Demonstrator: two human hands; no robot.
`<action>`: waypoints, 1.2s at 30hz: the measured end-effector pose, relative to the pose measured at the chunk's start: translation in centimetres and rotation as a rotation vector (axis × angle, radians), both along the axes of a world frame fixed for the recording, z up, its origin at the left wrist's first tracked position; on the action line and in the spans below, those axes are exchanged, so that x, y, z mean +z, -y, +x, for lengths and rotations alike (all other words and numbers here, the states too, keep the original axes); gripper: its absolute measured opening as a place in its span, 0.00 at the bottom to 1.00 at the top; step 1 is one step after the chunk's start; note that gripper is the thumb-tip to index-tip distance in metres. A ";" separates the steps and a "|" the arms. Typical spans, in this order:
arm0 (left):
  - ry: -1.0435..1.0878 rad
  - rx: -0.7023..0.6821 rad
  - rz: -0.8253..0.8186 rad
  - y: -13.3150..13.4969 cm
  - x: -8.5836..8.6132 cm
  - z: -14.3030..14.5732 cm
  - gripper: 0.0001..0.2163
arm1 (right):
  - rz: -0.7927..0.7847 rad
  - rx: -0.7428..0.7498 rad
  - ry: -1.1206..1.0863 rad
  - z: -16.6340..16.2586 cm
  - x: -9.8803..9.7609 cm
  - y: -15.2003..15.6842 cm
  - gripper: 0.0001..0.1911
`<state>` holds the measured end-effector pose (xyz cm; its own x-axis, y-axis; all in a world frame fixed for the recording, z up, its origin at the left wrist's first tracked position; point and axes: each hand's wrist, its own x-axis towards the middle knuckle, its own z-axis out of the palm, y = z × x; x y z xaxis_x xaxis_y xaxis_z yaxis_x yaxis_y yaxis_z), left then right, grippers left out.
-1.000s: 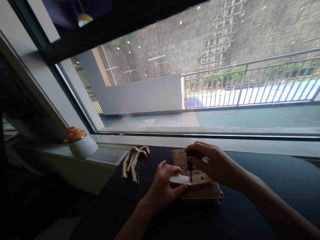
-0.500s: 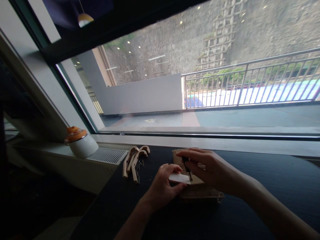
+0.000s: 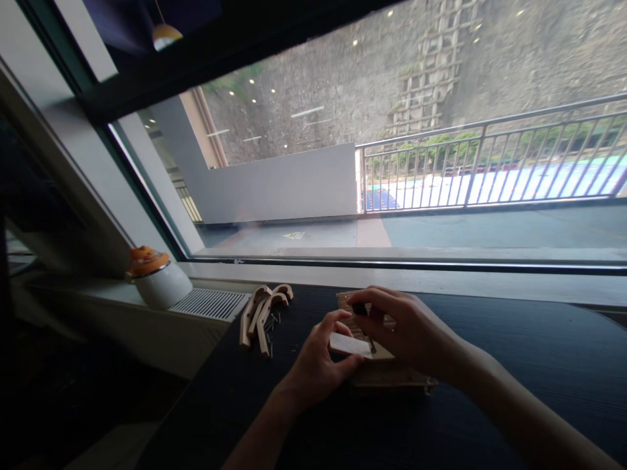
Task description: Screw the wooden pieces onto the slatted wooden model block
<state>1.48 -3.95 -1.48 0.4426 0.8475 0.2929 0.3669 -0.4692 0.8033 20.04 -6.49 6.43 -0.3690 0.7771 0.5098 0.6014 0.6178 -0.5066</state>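
My left hand [image 3: 321, 358] is closed on a pale, flat wooden piece [image 3: 349, 344], thumb at the near edge and fingers at the far one. My right hand [image 3: 409, 326] grips a small screwdriver by its black handle [image 3: 360, 309]. The screwdriver's shaft points down, its tip at the wooden piece near the bend; whether a screw sits under it is too small to tell. Part of the wood is hidden behind my right hand. Beneath both lies a brown corrugated cardboard piece [image 3: 392, 377] on the dark table [image 3: 529, 365].
Several curved wooden pieces [image 3: 264, 320] with holes lie at the table's left, with loose screws [image 3: 275, 320] beside them. A white container with an orange top [image 3: 159, 281] stands on the sill by a vent grille [image 3: 210, 305]. A large window runs behind the table.
My right hand's fingers have shifted on the screwdriver handle, and more of its black top shows. The wooden piece has tilted slightly in my left hand.
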 end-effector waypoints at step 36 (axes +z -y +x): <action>0.008 -0.032 0.021 0.1 -0.1 0.0 0.24 | -0.062 0.017 0.081 1.7 0.5 -0.2 0.18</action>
